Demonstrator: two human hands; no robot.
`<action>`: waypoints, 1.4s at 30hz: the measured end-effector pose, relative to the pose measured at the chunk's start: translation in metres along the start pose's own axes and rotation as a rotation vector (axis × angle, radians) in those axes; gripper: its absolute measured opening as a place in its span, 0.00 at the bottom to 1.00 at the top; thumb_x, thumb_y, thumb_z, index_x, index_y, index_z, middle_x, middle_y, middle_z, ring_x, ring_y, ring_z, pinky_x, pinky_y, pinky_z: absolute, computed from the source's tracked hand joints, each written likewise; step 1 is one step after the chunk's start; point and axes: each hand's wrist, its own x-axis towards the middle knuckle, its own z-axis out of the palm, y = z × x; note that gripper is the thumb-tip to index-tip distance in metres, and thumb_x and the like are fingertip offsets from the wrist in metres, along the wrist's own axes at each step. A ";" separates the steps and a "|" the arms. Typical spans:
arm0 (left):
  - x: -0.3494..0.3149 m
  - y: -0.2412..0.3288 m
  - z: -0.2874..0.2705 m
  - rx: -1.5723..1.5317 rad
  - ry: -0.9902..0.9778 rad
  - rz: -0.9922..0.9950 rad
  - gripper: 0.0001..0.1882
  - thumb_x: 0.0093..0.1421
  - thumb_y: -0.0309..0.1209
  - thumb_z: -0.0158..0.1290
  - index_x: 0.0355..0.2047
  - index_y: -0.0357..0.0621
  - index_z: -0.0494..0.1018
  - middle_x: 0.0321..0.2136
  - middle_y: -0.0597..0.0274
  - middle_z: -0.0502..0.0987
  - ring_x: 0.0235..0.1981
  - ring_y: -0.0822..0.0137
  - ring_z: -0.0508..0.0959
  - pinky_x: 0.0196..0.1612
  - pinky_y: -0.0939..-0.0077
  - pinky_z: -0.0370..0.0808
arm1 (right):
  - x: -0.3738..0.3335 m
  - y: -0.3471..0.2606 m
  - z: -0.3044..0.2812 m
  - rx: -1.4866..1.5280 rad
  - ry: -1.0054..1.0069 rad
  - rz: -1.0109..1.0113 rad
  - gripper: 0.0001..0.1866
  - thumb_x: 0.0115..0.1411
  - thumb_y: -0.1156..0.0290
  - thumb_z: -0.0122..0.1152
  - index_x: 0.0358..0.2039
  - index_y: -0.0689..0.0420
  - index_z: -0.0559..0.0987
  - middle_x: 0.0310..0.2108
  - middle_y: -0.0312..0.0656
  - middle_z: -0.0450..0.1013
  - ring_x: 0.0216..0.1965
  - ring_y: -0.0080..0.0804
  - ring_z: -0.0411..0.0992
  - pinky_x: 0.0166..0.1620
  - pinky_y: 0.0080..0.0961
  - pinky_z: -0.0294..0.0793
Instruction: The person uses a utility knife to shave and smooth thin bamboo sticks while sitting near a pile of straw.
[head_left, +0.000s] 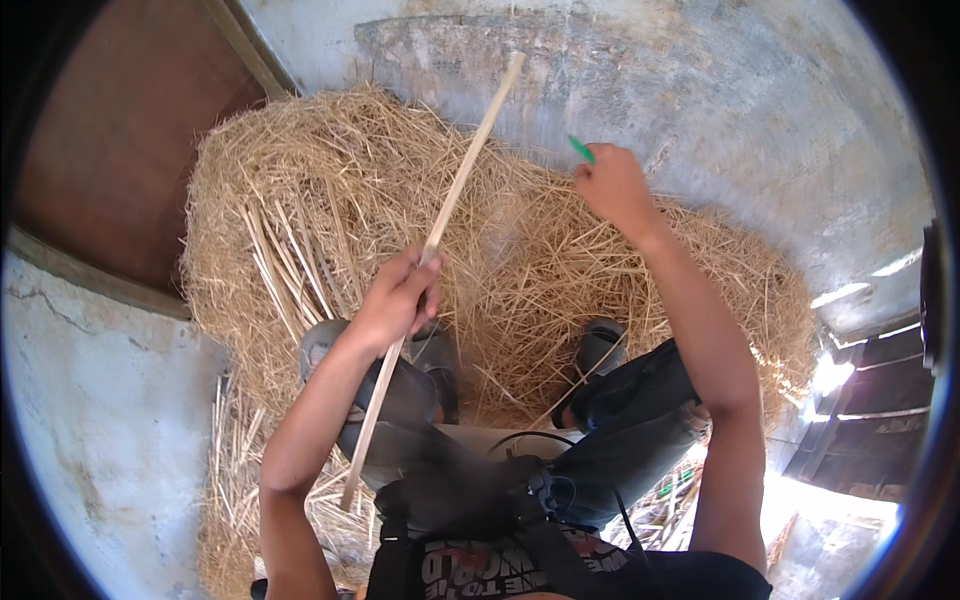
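My left hand (398, 298) is closed around a long, flat, pale strip (470, 160) that looks like split bamboo or wood. It slants from above my left thigh up toward the far wall. My right hand (615, 190) is raised farther out, over the straw's far edge by the wall. Out of its closed fingers sticks a slim green object (581, 150); the grip hides the rest, and I cannot make out its kind. The two hands are apart, and the green object does not touch the strip.
Loose straw (530, 240) covers the ground around my feet. Several pale strips (290, 260) lie on it at left, with more stalks (235, 450) beside my left arm. A curved, worn wall (700, 110) closes off the far side; a brown panel (120, 140) stands far left.
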 end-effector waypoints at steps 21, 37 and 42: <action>0.056 -0.007 0.013 -0.269 0.007 0.018 0.09 0.74 0.32 0.45 0.49 0.42 0.69 0.16 0.78 0.60 0.14 0.81 0.59 0.17 0.80 0.54 | -0.015 -0.097 0.060 -0.166 -0.266 -0.253 0.09 0.57 0.76 0.56 0.30 0.63 0.84 0.29 0.56 0.80 0.32 0.52 0.81 0.35 0.45 0.81; 0.045 -0.035 -0.002 0.203 0.132 0.204 0.09 0.73 0.31 0.44 0.47 0.39 0.70 0.18 0.76 0.62 0.17 0.81 0.62 0.20 0.79 0.58 | -0.007 -0.098 0.081 -0.277 -0.192 -0.292 0.08 0.60 0.75 0.54 0.32 0.58 0.83 0.29 0.52 0.80 0.33 0.50 0.81 0.35 0.46 0.81; 0.033 -0.040 0.000 0.269 0.134 0.224 0.10 0.73 0.30 0.44 0.48 0.39 0.70 0.19 0.76 0.63 0.18 0.81 0.63 0.22 0.80 0.60 | -0.007 -0.093 0.081 -0.315 -0.177 -0.280 0.08 0.60 0.75 0.55 0.33 0.58 0.83 0.29 0.52 0.80 0.33 0.50 0.82 0.34 0.45 0.81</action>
